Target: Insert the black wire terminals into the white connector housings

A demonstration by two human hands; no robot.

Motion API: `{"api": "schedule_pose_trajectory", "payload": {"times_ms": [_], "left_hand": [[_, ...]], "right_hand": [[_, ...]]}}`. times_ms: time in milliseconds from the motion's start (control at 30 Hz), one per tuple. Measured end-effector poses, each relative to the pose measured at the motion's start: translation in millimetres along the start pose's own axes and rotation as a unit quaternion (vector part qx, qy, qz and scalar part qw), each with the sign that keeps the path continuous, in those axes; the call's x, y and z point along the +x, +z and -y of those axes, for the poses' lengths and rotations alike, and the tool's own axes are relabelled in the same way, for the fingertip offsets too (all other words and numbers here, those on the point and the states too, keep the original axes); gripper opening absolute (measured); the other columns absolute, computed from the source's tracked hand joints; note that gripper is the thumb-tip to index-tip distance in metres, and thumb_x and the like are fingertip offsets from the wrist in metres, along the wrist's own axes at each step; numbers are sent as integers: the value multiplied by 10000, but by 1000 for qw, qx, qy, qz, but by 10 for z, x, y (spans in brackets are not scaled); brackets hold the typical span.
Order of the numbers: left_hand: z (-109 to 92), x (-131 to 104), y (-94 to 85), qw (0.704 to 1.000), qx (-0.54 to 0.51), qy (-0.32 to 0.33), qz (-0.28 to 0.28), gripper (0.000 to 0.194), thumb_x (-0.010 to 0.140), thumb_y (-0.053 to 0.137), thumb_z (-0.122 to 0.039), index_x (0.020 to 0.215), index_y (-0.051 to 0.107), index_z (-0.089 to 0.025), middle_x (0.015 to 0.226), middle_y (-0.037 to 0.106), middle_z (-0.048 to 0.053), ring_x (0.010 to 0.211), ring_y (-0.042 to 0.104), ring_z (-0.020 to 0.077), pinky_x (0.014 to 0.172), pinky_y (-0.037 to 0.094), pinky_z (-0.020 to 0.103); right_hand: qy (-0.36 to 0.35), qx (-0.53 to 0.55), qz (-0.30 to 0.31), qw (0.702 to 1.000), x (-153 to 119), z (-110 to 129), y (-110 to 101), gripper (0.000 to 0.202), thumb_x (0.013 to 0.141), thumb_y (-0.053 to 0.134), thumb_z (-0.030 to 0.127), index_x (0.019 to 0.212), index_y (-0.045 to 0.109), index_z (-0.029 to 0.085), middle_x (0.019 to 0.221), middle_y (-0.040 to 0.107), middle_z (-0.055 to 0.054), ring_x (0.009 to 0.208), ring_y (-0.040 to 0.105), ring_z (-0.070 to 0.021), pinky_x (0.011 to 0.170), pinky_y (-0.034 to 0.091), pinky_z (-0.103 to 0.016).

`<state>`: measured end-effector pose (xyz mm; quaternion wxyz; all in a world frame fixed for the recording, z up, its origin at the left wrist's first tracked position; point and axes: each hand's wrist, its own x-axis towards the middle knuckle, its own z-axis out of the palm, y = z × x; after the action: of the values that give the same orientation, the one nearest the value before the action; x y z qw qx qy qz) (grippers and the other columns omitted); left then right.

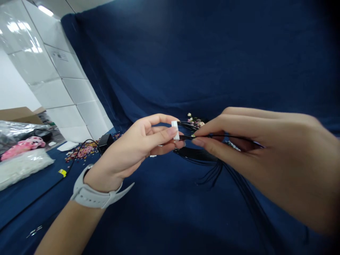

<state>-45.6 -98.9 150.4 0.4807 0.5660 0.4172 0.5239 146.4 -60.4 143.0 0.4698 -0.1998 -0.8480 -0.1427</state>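
Note:
A small white connector (175, 130) is pinched between the thumb and fingers of my left hand (151, 138), at the middle of the head view. Thin black wires (187, 137) run rightward out of the connector. Close by on the right, my right hand (239, 141) pinches one or more of these wires between thumb and forefinger. Below the hands hangs a bundle of black wires (244, 191), with several loose ends fanned out. The wires inside my right palm are partly hidden.
Dark blue cloth (164, 212) covers the table and rises behind it. At left lie a black adapter (105, 142) with a cable, scattered colourful bits (85, 150), a pink plush toy (23, 147) and a plastic bag (26, 166). White boxes (66, 92) stand behind.

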Motion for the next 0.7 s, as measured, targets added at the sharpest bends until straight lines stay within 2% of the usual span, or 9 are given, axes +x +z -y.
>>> {"api": "schedule_pose_trajectory", "payload": {"times_ms": [67, 267, 467, 700], "left_hand": [[3, -14, 8, 1000, 3, 2, 8, 198, 811, 705, -237, 988, 623, -198, 802, 689, -26, 775, 688, 89, 736, 544, 154], [-2, -16, 15, 1000, 9, 3, -4, 215, 801, 714, -252, 995, 635, -205, 814, 691, -20, 796, 689, 102, 731, 531, 152], [-11, -19, 26, 1000, 5, 6, -4, 195, 802, 718, -253, 971, 631, -209, 793, 694, -33, 783, 688, 83, 715, 533, 133], [-5, -36, 12, 1000, -8, 12, -7, 191, 798, 720, -243, 962, 630, -201, 778, 693, -33, 766, 688, 80, 703, 532, 125]], "right_hand": [[-5, -7, 3, 1000, 12, 9, 6, 91, 819, 652, 200, 732, 630, 202, 630, 517, 60, 512, 406, -47, 494, 327, -194], [-30, -15, 3, 999, 46, 12, -35, 143, 812, 579, 48, 776, 639, 172, 658, 566, 53, 517, 438, -42, 511, 341, -191], [15, 21, 17, 1000, 49, 22, -56, 108, 768, 651, 93, 748, 655, 200, 652, 560, 78, 394, 277, -19, 550, 414, -161], [33, 56, 13, 998, 47, 30, -8, 102, 784, 652, 127, 733, 638, 213, 657, 587, 90, 397, 352, -7, 489, 398, -157]]}}
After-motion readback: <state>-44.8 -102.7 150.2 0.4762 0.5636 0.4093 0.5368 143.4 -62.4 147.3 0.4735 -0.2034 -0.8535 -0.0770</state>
